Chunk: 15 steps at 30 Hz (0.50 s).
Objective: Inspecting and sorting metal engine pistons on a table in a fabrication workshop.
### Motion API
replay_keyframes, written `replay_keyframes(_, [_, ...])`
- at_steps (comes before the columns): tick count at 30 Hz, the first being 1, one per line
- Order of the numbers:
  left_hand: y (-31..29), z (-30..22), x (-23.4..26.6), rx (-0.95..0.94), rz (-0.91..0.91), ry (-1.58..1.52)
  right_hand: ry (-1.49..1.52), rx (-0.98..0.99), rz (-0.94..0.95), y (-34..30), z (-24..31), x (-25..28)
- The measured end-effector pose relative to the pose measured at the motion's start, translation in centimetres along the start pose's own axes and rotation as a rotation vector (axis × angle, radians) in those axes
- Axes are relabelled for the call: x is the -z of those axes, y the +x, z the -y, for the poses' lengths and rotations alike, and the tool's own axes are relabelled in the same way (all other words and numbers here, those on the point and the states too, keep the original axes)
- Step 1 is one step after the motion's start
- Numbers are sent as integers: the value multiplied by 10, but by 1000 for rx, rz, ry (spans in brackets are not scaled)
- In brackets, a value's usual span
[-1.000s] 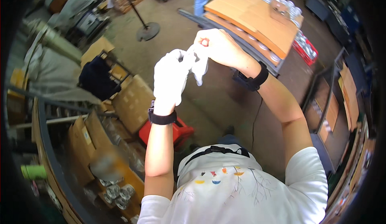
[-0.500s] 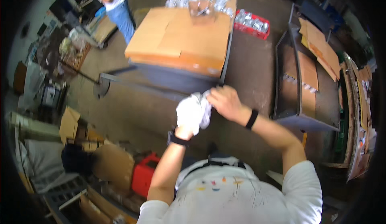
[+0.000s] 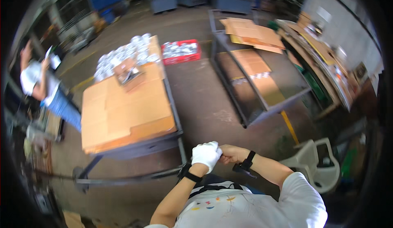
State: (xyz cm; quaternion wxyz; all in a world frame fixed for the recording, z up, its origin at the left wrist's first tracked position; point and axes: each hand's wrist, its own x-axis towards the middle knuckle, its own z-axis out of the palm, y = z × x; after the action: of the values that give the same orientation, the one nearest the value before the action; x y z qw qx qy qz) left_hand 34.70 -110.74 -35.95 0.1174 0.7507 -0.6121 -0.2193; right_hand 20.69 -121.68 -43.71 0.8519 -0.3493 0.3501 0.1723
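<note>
A white glove (image 3: 206, 156) covers my left hand (image 3: 204, 153), whose fingers are curled in. What they hold, if anything, is hidden. Pressed close against its fingertips is my bare right hand (image 3: 234, 154), closed, with its fingers pinching a bit of white fabric at the glove. Both hands are together in front of my waist, just right of the cart's near corner. Black bands circle both wrists.
A cart (image 3: 172, 103) topped with cardboard (image 3: 127, 105) carries shiny metal parts (image 3: 127, 54) and an open box (image 3: 129, 74). Behind it sits a red crate (image 3: 181, 59). A metal-framed bin (image 3: 262, 101) and white plastic chair (image 3: 317, 166) stand right; another person (image 3: 53, 88) stands left.
My view has swung right and up, so the cart now lies further left and the chair appears. My hands have stayed together; the loose white fabric between them has bunched up out of sight.
</note>
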Motion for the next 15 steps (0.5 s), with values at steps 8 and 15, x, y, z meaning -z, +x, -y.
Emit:
replay_keyframes(8, [44,14,-20,9,365,51,886,237,185,0,3,36])
replay_keyframes(15, [107,-16,-15,-99,-56,-268,562,641,-61,55,34,83])
